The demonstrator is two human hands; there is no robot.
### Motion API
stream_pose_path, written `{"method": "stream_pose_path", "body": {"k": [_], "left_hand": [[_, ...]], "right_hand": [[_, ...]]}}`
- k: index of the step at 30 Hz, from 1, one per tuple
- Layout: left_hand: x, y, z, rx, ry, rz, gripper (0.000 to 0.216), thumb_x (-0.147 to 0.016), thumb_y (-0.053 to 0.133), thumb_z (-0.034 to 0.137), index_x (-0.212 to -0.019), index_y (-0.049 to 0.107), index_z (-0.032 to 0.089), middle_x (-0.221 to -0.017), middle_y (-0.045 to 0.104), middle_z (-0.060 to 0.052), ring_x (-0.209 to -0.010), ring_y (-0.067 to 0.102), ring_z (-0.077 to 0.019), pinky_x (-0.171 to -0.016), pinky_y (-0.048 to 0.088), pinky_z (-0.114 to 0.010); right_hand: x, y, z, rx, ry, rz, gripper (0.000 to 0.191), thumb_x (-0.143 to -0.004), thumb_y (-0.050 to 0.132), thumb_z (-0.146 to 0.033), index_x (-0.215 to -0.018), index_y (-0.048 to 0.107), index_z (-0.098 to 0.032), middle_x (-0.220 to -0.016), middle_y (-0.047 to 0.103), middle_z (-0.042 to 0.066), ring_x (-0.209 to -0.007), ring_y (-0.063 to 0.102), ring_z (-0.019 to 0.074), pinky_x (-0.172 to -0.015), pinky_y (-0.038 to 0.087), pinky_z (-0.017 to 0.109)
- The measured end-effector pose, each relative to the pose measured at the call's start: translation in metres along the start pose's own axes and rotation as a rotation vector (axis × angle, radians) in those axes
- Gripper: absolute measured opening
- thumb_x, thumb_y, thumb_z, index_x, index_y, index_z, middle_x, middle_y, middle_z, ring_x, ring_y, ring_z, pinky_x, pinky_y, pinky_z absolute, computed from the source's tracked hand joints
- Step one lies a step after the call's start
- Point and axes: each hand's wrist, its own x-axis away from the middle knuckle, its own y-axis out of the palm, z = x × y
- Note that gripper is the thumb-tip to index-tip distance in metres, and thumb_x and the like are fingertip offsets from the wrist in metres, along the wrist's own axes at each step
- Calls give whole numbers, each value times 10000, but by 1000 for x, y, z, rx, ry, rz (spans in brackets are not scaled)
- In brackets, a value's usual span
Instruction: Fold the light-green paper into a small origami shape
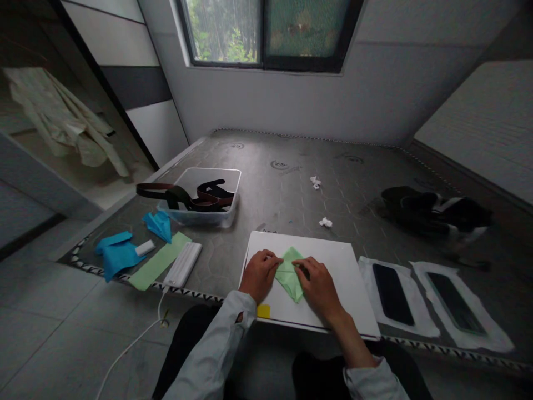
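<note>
Fingers (271, 260) of my left hand (259, 273) and right hand (320, 288) press flat, uncurled, on the folded green paper (290, 278), near centre on the white board (350, 266). I judge it light, limp and easily creased; pinch at the corners.

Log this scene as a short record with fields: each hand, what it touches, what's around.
Surface: white board on grey mattress
Left hand: on green paper's left corner
Right hand: on green paper's right side
Left of board: power bank, green strip, blue paper, clear bin holding belts
Right of board: two phones on white sheets
</note>
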Motion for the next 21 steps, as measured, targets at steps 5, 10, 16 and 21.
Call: {"method": "stream_pose_path", "body": {"k": [5, 10, 16, 21], "left_hand": [[0, -3, 0, 31, 209, -115, 445, -645, 810, 432, -1040, 692, 264, -1058, 666, -60, -985, 577, -236, -858, 448, -390], [0, 0, -4, 47, 243, -202, 457, -655, 812, 404, -1063, 673, 250, -1033, 703, -51, -975, 597, -230, -844, 453, -381], [-1, 1, -5, 74, 138, -150, 203, -860, 628, 236, -1061, 655, 228, -959, 718, -33, -907, 620, -191, -844, 486, -346], [0, 1, -6, 102, 107, -115, 321, -884, 580, 217, -1203, 574, 250, -992, 699, -32, -919, 617, -181, -845, 505, -336]], "right_hand": [[0, -16, 12, -27, -47, -167, 295, -844, 629, -255, -1139, 625, -265, -1047, 636, 33, -1003, 588, 208, -883, 395, 362], [4, -26, 17, 11, -57, -294, 544, -759, 717, -301, -1276, 548, -327, -1204, 570, 45, -1158, 512, 243, -950, 343, 393], [5, -28, 11, -22, -48, -284, 471, -793, 691, -317, -1246, 562, -330, -1197, 577, 56, -1141, 518, 247, -947, 305, 416], [2, -18, 4, 4, -11, -152, 239, -878, 586, -335, -1109, 628, -289, -1052, 654, 45, -998, 596, 222, -868, 307, 384]]}}
